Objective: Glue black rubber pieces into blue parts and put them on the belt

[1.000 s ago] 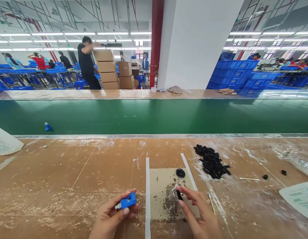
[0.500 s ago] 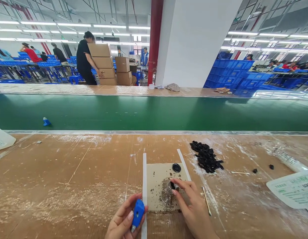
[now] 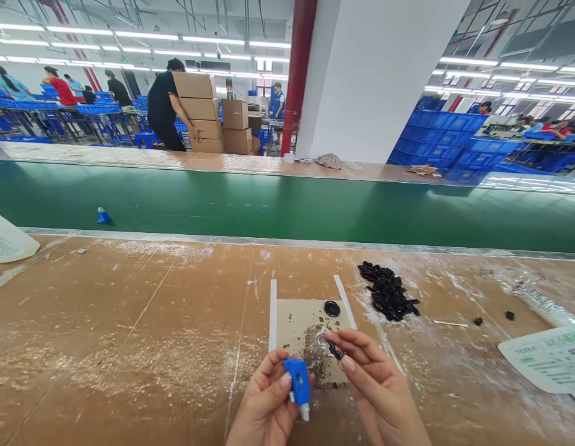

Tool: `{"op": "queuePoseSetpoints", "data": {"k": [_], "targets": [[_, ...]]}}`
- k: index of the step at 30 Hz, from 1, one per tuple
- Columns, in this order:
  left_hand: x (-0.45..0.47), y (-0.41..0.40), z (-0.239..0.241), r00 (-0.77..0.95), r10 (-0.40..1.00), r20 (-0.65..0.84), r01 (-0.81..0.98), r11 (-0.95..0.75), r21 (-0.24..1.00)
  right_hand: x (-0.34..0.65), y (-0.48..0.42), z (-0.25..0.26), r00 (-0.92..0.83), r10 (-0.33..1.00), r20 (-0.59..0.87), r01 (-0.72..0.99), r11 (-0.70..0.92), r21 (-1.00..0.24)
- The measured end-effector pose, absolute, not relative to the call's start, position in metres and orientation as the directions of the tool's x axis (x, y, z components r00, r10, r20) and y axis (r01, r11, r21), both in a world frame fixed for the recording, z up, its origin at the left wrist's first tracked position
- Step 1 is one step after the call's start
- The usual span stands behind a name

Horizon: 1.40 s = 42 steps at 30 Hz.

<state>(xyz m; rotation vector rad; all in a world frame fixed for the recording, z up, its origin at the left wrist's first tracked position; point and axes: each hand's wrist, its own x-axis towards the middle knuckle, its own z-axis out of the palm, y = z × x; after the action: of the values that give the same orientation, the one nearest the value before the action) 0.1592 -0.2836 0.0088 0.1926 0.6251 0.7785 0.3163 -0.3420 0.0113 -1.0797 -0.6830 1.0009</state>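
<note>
The blue plastic part point(image 3: 297, 379) has moved since the frame half a second ago: it sat at the left edge of the white strip, and it now stands upright nearer the middle, at 6 o'clock of the view, close beside the right hand. It is a small blue block with a whitish tip pointing down. The left hand point(image 3: 269, 406) grasps it between thumb and fingers. The right hand point(image 3: 373, 387) has lifted off the beige pad point(image 3: 297, 319) and pinches a small black piece point(image 3: 335, 352) at its fingertips, at 2 o'clock from the blue part. A black round disc point(image 3: 332, 308) lies on the pad at 12 o'clock. A pile of black pieces point(image 3: 388, 299) rests on the table point(image 3: 129, 328) at 2 o'clock. On the green conveyor belt point(image 3: 287, 210), at 10 o'clock, lies another blue part point(image 3: 103, 215).
</note>
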Motion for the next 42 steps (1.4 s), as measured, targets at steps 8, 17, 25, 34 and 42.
{"op": "queuePoseSetpoints", "data": {"k": [8,17,25,34,42], "targets": [[0.172,-0.296,0.025,0.473,0.777,-0.416,-0.611,0.629,0.480,0.301,-0.348,0.021,0.321,0.946,0.048,-0.387,0.177,-0.905],[0.173,-0.302,0.032,0.475,0.780,-0.407,-0.624,0.625,0.469,0.285,-0.355,0.037,0.410,0.912,-0.010,-0.324,0.136,-0.936],[0.174,-0.304,0.038,0.445,0.783,-0.435,-0.649,0.616,0.446,0.286,-0.355,0.032,0.388,0.914,0.116,-0.189,0.202,-0.961],[0.174,-0.303,0.034,0.405,0.793,-0.454,-0.644,0.600,0.474,0.300,-0.357,0.028,0.188,0.899,0.396,0.297,0.332,-0.895],[0.172,-0.301,0.031,0.414,0.772,-0.482,-0.593,0.631,0.501,0.292,-0.362,0.017,0.044,0.723,0.689,0.714,0.460,-0.528]]}}
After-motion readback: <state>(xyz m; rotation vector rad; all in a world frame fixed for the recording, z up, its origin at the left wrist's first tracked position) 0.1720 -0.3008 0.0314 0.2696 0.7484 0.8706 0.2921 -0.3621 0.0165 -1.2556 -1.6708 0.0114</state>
